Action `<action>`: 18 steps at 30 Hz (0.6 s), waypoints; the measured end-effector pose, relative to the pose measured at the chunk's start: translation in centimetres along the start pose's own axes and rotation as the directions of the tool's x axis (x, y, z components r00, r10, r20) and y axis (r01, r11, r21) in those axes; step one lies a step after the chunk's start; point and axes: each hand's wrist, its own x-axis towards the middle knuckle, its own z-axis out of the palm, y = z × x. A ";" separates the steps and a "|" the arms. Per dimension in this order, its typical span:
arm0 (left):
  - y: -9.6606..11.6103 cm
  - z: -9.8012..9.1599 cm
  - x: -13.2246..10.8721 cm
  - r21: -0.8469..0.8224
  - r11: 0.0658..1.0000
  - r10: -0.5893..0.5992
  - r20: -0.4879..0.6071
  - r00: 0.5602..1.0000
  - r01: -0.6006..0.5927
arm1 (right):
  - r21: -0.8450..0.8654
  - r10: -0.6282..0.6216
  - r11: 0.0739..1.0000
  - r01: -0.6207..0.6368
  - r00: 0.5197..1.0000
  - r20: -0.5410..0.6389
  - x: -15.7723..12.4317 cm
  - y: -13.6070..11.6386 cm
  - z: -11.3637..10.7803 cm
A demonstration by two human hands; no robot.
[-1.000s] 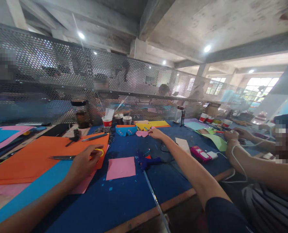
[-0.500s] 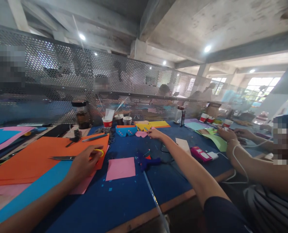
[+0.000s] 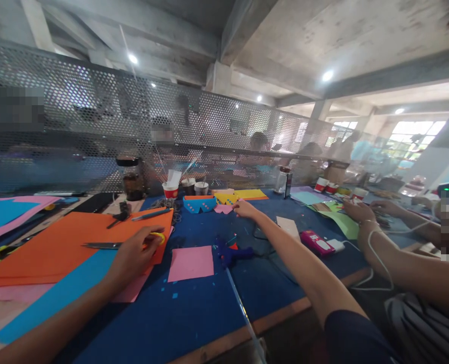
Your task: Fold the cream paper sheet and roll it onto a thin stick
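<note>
My left hand (image 3: 141, 250) is closed on a pair of scissors, its fingers at the yellow-and-orange handle (image 3: 158, 236). The blades (image 3: 99, 245) point left over orange paper (image 3: 67, 227). At the end of my stretched-out arm, my right hand (image 3: 246, 210) has its fingertips together at the right end of a pink paper cut-out (image 3: 222, 208) shaped like glasses. Right behind the cut-out stand a blue paper piece with dots (image 3: 199, 205) and a yellow one (image 3: 225, 197). A pink paper square (image 3: 191, 263) lies between my arms, beside a blue glue gun (image 3: 230, 254) with a clear glue stick (image 3: 241, 303).
Paper cups (image 3: 170, 190), a dark-lidded jar (image 3: 129, 179) and a clear bottle (image 3: 282, 181) line the perforated metal divider (image 3: 216, 131). A magenta box (image 3: 316, 243) with a white cable lies to the right. Another person's hands (image 3: 358, 212) work there, near green paper (image 3: 341, 222).
The whole view has shifted slightly. My right hand's fingers are a little more curled at the pink cut-out. My left hand stays on the scissors.
</note>
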 end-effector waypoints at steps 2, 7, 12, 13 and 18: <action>0.1 -0.1 0.0 0.004 1.000 -0.006 0.001 1.000 0.006 | -0.017 0.051 0.999 -0.051 0.998 -0.021 0.0 -0.1 -0.1; 0.1 -0.2 0.0 0.005 1.000 -0.010 -0.006 1.000 0.011 | -0.101 0.059 0.993 -0.067 0.995 -0.083 0.2 -0.7 -0.2; -0.2 0.0 0.2 -0.011 1.000 -0.010 0.001 1.000 0.010 | -0.159 0.089 0.983 -0.095 0.995 -0.046 0.3 -0.9 -0.1; -0.2 0.0 0.2 -0.014 1.000 -0.011 0.004 1.000 0.011 | -0.166 0.097 0.981 -0.102 0.995 -0.038 0.2 -0.9 0.0; -0.2 0.1 0.1 -0.018 1.000 -0.016 0.009 1.000 0.016 | -0.168 0.122 0.978 -0.122 0.992 -0.014 -0.2 -0.5 -0.3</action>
